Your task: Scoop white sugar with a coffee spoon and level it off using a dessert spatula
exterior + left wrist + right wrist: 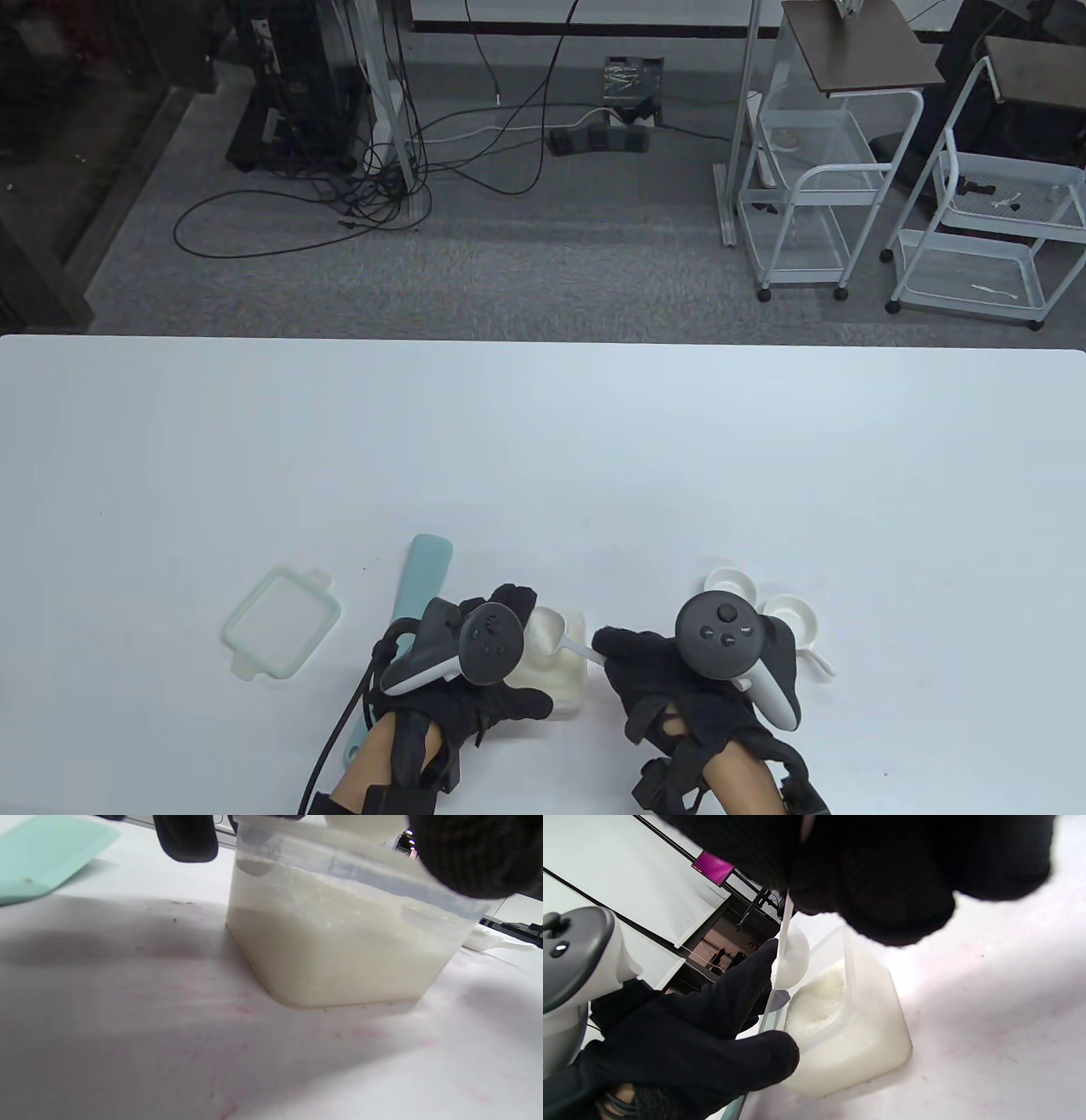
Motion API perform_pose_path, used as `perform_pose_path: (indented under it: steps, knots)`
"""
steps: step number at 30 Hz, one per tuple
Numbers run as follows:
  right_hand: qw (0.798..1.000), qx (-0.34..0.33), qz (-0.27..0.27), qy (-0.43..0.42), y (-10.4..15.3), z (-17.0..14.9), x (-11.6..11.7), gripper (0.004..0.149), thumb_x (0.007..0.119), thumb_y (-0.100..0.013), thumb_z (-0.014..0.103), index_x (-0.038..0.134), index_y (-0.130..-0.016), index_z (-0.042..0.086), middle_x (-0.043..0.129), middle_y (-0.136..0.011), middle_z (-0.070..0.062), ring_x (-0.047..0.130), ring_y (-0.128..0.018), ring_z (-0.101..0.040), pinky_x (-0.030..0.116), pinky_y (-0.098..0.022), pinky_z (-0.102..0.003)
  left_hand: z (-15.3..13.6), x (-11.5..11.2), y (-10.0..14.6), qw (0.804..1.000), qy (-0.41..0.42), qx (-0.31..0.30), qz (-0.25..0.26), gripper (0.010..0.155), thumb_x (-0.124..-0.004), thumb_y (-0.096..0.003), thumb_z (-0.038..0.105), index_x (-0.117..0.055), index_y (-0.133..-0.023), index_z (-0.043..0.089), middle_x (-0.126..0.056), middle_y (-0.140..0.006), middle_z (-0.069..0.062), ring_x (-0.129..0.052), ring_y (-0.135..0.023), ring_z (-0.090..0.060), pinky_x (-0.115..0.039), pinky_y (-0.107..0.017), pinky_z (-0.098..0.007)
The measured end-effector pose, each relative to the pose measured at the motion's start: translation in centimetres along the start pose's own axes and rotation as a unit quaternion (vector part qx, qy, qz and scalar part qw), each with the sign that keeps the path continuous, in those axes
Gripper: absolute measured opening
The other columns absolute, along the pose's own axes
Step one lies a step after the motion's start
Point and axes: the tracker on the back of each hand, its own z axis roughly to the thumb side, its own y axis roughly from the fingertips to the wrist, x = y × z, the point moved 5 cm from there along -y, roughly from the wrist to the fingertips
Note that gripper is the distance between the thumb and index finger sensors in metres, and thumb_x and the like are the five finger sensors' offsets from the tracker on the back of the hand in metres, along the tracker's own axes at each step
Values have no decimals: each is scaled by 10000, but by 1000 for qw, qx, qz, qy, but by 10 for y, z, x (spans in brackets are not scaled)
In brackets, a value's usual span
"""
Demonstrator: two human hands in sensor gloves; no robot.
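From the table view I had both hands low at the near edge of the white tabletop [543, 441]. My left hand [475, 671] was wrapped around the clear plastic tub [564, 671] of white sugar [818, 1001], thumb along its near side and fingers curled round the far side, steadying it upright. In the left wrist view the tub [339, 942] stood flat on the tabletop, the sugar filling most of it, with one fingertip [186, 836] hanging just beside its rim.

My right hand [670, 679] pinched the thin white handle of the coffee spoon [567, 638]. In the right wrist view the spoon [791, 957] had its round bowl at the open mouth of the tub, over the sugar and close by my left fingers [742, 984]; I could not tell whether the bowl held any sugar.

The dessert spatula [416, 586], pale teal, lay flat on the tabletop just left of the tub, partly under my left hand and wrist, with no fingers on it. Its blade end showed at the top left of the left wrist view [46, 853]. Further left lay the tub's lid [282, 622], a pale green-rimmed square. Behind my right hand sat a cluster of small white dishes [764, 607], partly hidden by the tracker.
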Motion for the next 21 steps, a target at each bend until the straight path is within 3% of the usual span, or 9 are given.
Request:
perform_pose_path:
  steps: [6, 11, 16, 21]
  knots:
    - [1000, 6, 0, -5, 0, -4, -2, 422, 771, -463, 187, 821, -853, 33, 944, -530, -160, 987, -335, -258, 883, -283, -461, -8, 6, 4, 1000, -2, 5, 5, 1152, -749, -278, 746, -267, -1146, 163, -384, -1228, -146, -602, -1060, -490, -494, -710, -734]
    - [1000, 7, 3, -10, 0, -5, -2, 422, 771, -464, 186, 820, -854, 33, 944, -530, -163, 987, -335, -258, 882, -284, -462, -35, 25, 16, 998, 50, 39, 17, 1142, -765, -295, 735, -285, -1151, 151, -402, -1228, -158, -608, -1060, -494, -493, -710, -740]
    - [1000, -2, 2, -14, 1, -1, -3, 421, 770, -465, 187, 820, -854, 33, 944, -531, -162, 985, -339, -259, 882, -284, -462, -65, 45, 31, 987, -12, 147, 66, 918, -770, -399, 642, -511, -1123, 142, -697, -1141, -145, -844, -960, -383, -628, -700, -668]
    - [1000, -6, 3, -20, 2, 0, -5, 422, 771, -466, 187, 818, -855, 32, 944, -531, -163, 987, -334, -259, 882, -284, -462, -79, 41, 35, 973, -59, 223, 28, 860, -789, -420, 604, -569, -1108, 137, -812, -1065, -126, -930, -878, -329, -700, -686, -604]
